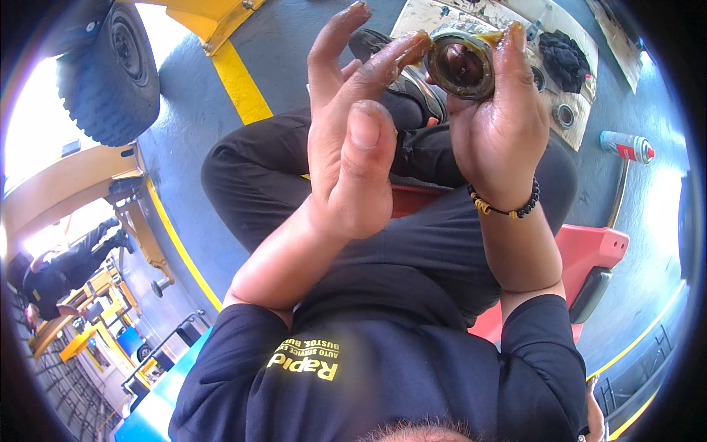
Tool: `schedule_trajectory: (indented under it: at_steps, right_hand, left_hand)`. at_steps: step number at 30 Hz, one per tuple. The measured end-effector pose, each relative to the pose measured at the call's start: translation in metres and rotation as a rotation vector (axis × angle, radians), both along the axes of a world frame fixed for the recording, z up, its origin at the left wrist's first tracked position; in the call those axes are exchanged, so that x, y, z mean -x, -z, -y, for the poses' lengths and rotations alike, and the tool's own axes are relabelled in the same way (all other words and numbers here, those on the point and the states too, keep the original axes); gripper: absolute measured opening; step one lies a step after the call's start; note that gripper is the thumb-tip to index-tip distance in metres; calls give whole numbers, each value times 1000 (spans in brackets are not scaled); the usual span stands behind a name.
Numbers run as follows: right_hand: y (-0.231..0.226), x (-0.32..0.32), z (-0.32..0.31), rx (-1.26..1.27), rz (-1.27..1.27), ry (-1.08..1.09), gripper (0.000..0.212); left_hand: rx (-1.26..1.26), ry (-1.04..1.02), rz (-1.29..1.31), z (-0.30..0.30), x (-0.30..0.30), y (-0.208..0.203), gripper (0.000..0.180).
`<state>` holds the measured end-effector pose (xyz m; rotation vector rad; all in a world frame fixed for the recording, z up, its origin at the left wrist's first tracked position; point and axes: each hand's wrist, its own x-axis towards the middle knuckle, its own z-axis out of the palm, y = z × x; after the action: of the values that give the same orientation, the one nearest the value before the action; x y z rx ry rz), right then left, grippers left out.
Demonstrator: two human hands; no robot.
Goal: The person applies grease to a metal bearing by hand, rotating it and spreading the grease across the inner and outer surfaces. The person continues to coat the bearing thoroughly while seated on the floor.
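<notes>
Gripping one greasy metal ring [460, 68] between thumb and fingers, the right hand [498, 121] holds it up at the top of the view, above the person's lap, its round opening turned toward the camera. The left hand [350, 136] is open, with nothing in its grasp; one outstretched, grease-smeared finger reaches the ring's left edge, though whether it touches cannot be told. One beaded bracelet [504, 210] circles the right wrist.

Past the right hand, one pale, stained board [583, 127] lies on the floor [191, 110], carrying one black cloth [565, 62] and at least two smaller rings [563, 116], one partly hidden by the hand. One spray can [626, 147] lies just beside the board. One red seat [589, 247] shows at the person's right, and one knobbly tyre [114, 77] stands at upper left.
</notes>
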<state>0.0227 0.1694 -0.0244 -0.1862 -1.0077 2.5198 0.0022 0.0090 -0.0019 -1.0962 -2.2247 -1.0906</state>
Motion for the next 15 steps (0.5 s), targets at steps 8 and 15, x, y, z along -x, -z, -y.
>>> schedule_trajectory:
  at_steps: [8, 15]
  right_hand:
    - [-2, -3, -2, 12, -22, 44, 36]
    - [-18, -1, 3, 271, -199, 170, 45]
  left_hand:
    - [0, 37, -3, -9, -1, 3, 82]
    - [2, 110, 22, -15, -12, 9, 79]
